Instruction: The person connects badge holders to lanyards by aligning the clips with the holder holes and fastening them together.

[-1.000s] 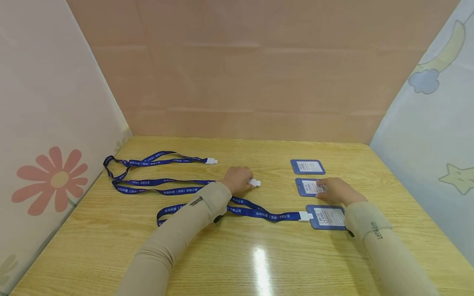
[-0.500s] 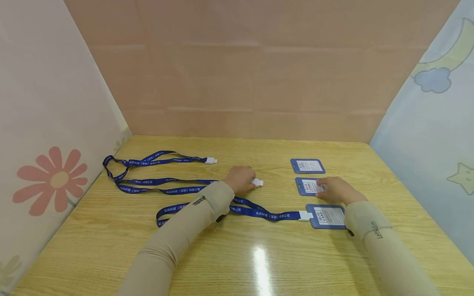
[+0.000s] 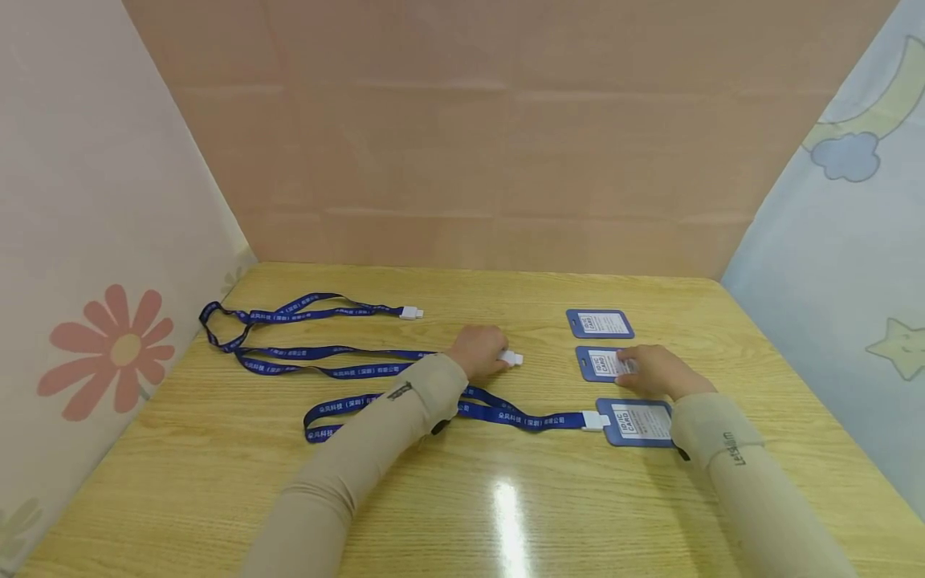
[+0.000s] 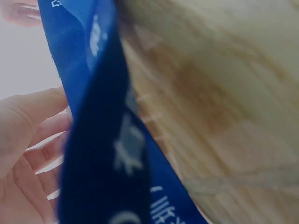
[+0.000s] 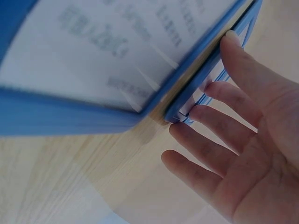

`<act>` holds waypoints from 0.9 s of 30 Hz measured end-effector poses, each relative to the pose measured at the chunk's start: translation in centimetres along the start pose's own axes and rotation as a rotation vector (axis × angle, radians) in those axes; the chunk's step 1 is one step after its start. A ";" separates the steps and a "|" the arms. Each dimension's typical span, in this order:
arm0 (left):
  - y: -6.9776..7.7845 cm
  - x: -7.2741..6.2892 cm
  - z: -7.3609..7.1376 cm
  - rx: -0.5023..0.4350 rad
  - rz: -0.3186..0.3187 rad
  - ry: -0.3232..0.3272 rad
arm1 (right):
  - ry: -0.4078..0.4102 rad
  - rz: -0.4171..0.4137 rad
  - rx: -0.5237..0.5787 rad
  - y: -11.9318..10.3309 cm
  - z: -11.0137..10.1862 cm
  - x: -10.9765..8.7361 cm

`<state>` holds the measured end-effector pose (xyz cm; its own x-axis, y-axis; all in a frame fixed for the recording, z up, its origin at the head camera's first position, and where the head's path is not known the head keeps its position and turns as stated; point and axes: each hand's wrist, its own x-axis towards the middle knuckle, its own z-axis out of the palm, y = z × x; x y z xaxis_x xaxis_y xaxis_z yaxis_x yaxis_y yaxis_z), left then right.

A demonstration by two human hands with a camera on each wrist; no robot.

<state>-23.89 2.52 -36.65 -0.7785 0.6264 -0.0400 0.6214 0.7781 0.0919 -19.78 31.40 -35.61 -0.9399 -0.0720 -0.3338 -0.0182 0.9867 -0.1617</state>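
In the head view my left hand [image 3: 478, 353] pinches the middle lanyard just behind its white clip [image 3: 511, 358]. The blue strap [image 3: 364, 371] of this lanyard trails left on the table, and in the left wrist view a strap [image 4: 103, 130] crosses close to the lens. My right hand [image 3: 654, 371] grips the right end of the middle blue ID card holder [image 3: 596, 364], which lies flat. In the right wrist view the thumb is at the holder's near edge [image 5: 205, 77], with fingers over its face. A gap separates the clip from this holder's slotted end.
Nearer me, another lanyard [image 3: 531, 421] has its white clip [image 3: 596, 421] at the slot of a card holder [image 3: 639, 423], beneath my right wrist. Farther back lie a third lanyard [image 3: 303, 315] and a third card holder [image 3: 600, 323]. Walls bound the wooden table [image 3: 462, 498].
My left hand has slid a little to the right, bringing the white clip closer to the middle card holder and drawing its strap along. My right hand has stayed in place.
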 end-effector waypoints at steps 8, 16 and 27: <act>0.4 0.4 0.1 0.025 0.001 -0.005 | 0.000 0.002 0.003 0.0 0.1 -0.1; 0.8 0.9 0.3 0.044 0.000 -0.021 | -0.003 0.007 -0.006 0.0 0.1 0.0; 1.8 1.2 0.3 0.052 0.014 -0.015 | -0.010 0.009 -0.012 -0.2 -0.1 0.0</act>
<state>-23.68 4.63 -36.82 -0.7682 0.6379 -0.0544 0.6366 0.7701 0.0403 -19.84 31.25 -35.53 -0.9366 -0.0643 -0.3445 -0.0138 0.9890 -0.1471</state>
